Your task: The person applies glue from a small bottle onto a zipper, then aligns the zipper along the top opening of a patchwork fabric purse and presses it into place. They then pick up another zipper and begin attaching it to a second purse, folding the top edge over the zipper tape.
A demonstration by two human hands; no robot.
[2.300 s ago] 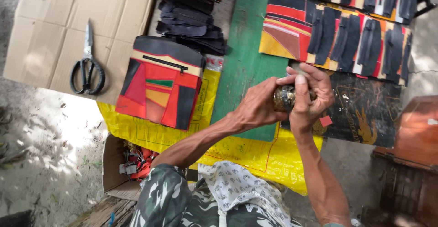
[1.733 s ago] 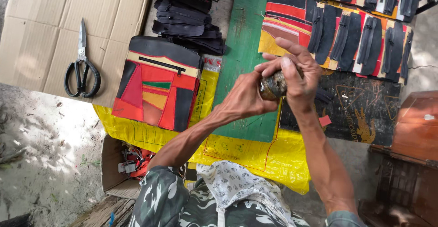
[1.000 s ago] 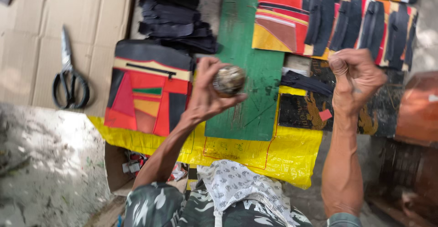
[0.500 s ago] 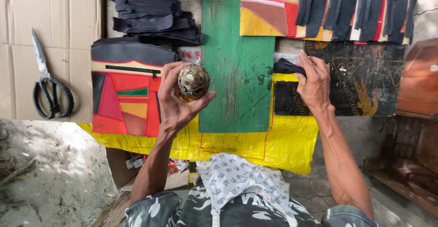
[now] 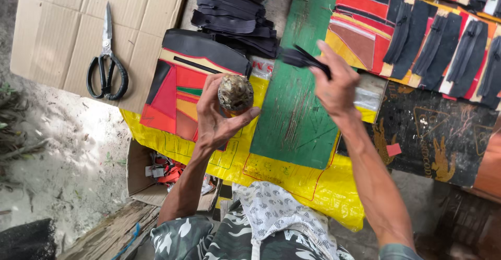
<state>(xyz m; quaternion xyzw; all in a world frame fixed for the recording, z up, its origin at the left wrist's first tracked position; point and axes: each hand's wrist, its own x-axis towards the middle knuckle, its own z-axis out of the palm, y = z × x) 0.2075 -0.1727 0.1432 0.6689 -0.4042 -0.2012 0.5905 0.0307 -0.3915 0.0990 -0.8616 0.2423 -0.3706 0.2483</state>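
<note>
Two bare hands work above a low worktop spread with a yellow sheet. The largest thing is the flattened cardboard at the upper left, where black-handled scissors lie. Next comes the green board, running from the top edge down over the yellow sheet. To its right a row of red, yellow and black patchwork pieces lies side by side, with a dark printed sheet below them. Left of the board sits a patchwork pouch in red, orange and black, and above it a stack of black strips.

The left hand is raised over the pouch, its grip clamped around a small round, grimy tin, fingers curled under it and the thumb at its side. The right hand hovers over the green board, its grip pinched together on a black strip that sticks out to the left from between thumb and fingers. The two hands are near each other but apart.
</note>
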